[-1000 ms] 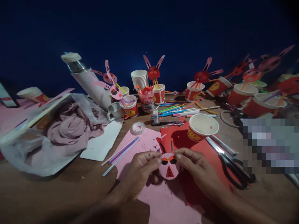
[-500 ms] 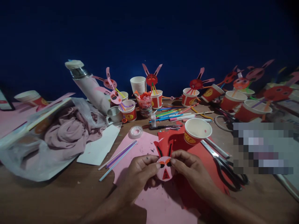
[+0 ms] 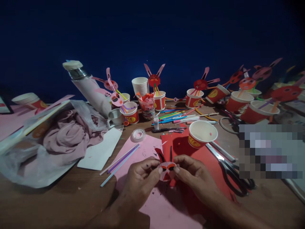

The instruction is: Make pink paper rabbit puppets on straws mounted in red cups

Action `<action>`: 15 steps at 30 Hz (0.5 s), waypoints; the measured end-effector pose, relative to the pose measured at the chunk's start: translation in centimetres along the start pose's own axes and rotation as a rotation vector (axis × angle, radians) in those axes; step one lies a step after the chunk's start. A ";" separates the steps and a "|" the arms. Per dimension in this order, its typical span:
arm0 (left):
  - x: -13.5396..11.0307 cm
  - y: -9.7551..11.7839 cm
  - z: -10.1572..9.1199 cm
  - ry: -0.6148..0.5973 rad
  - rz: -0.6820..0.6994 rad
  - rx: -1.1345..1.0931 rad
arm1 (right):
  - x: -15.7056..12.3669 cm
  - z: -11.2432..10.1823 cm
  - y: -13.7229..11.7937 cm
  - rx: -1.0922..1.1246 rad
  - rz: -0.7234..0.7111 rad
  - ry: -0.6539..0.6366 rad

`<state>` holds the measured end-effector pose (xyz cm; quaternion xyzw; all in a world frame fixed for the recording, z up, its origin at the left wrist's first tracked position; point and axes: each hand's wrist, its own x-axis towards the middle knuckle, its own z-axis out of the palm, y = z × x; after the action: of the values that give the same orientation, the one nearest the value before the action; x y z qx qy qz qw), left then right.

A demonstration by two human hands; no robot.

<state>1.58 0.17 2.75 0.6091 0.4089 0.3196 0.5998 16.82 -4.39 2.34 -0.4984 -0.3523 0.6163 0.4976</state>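
Note:
Between my two hands is a round pink paper rabbit face (image 3: 167, 173) with orange brows, black eyes, a red triangular nose and two dark-centred red ears. My left hand (image 3: 143, 179) pinches its left edge between thumb and fingers. On the opposite edge, the thumb and fingers of my right hand (image 3: 194, 173) grip it too. The face is tilted back above a pink paper sheet (image 3: 152, 197) and a red paper sheet (image 3: 175, 140). An open paper cup (image 3: 202, 135) stands just beyond my right hand, with black-handled scissors (image 3: 224, 162) to its right.
Drinking straws (image 3: 121, 160) and a tape roll (image 3: 138, 135) lie left of my hands. Coloured pens (image 3: 176, 117) are spread behind, near a tiny bottle (image 3: 156, 123). Rabbit-topped cups (image 3: 159, 100) line the back. At left are a leaning thermos (image 3: 89, 90) and a cloth in a plastic bag (image 3: 71, 133).
The rabbit face has tipped back, so it looks flatter and its ears have shifted. Both hands keep hold of its edges; the view has moved very slightly.

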 end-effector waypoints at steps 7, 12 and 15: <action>-0.5 -0.1 -0.3 -0.038 0.452 0.238 | -0.4 -0.1 0.0 -0.258 -0.232 0.049; -0.8 -0.1 -0.8 -0.013 0.851 0.496 | -0.9 -0.4 0.0 -0.494 -0.665 0.055; -1.0 -0.3 -1.0 0.042 1.026 0.591 | -1.2 -0.6 0.0 -0.609 -0.855 0.047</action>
<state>0.17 -0.25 2.62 0.8638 0.1454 0.4532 0.1651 17.37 -5.59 2.47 -0.4459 -0.6762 0.2166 0.5450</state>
